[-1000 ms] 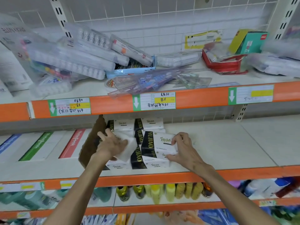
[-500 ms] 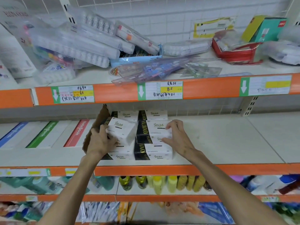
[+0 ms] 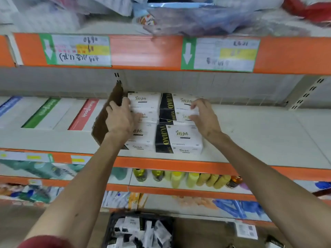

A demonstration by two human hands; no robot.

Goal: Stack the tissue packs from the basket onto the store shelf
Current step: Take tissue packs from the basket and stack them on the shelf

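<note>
Right of the tissue stack (image 3: pixel 179 122) the shelf (image 3: pixel 259 136) lies bare and open; left of it a brown cardboard divider (image 3: pixel 105 119) blocks, and the upper shelf edge (image 3: pixel 143 51) hangs low overhead

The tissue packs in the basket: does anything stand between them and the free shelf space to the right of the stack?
Nothing visible does. The shelf lies bare right of the stacked tissue packs; the basket sits open below.
</note>
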